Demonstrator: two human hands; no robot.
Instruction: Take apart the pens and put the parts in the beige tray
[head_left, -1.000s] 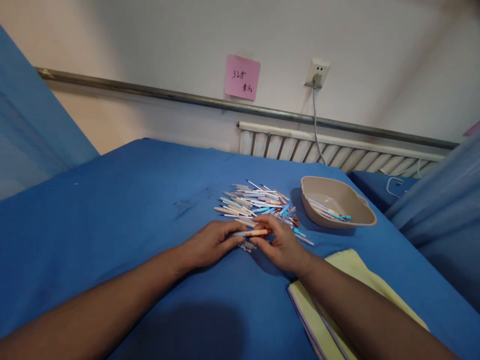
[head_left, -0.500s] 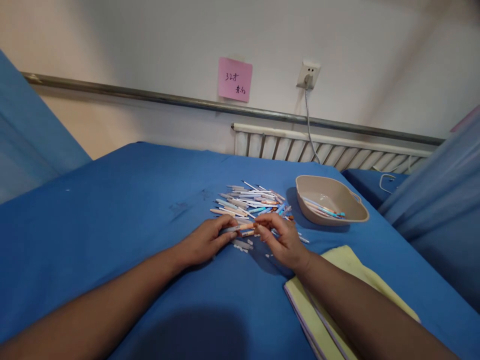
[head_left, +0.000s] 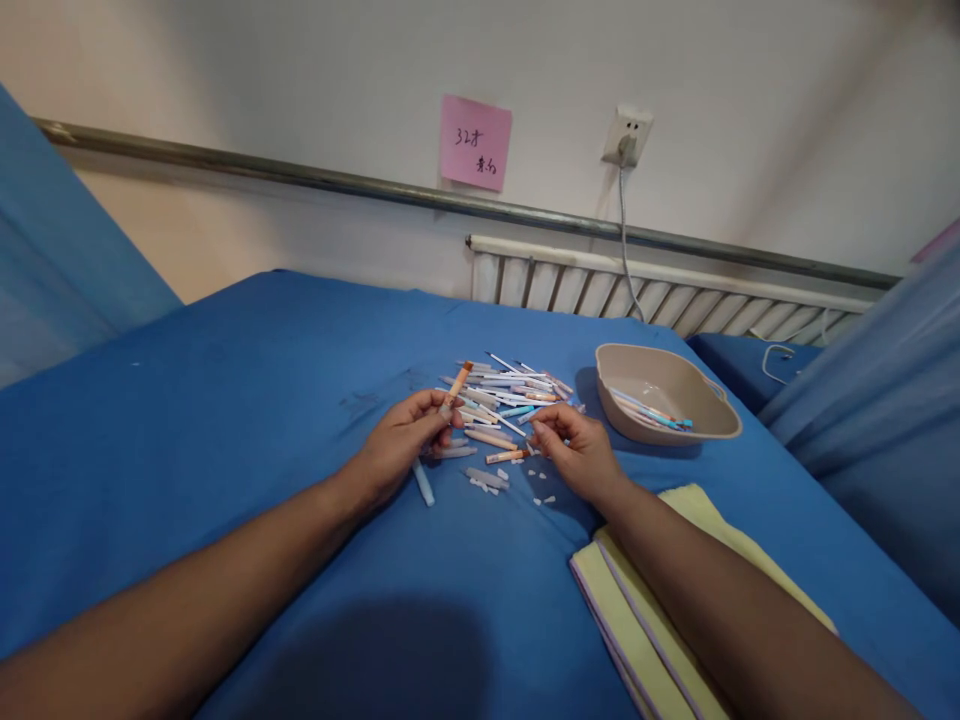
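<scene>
My left hand (head_left: 401,440) is closed around a pen (head_left: 459,382) with an orange barrel and a darker orange end, tilted with that end up. Its lower part is hidden in the fingers. Fingertips pressed together, my right hand (head_left: 574,450) hovers at the right side of a pile of pens and pen parts (head_left: 510,385); what it pinches, if anything, I cannot make out. Between the hands lies an orange pen barrel (head_left: 504,457). Nearer me are a grey barrel (head_left: 486,478) and several small white pieces (head_left: 549,499). A light blue barrel (head_left: 424,483) lies beside my left hand.
A beige basin (head_left: 660,365) holding several pens (head_left: 649,408) stands right of the pile. A folded yellow towel (head_left: 637,600) lies under my right forearm. Behind the blue-covered table (head_left: 337,340) are a radiator (head_left: 555,285), a metal rail (head_left: 337,183) and a plugged-in cord (head_left: 623,230).
My hands have moved apart. The left hand has tilted the orange pen upward and drawn it left, and the right hand has let go of its end. The light blue barrel now shows.
</scene>
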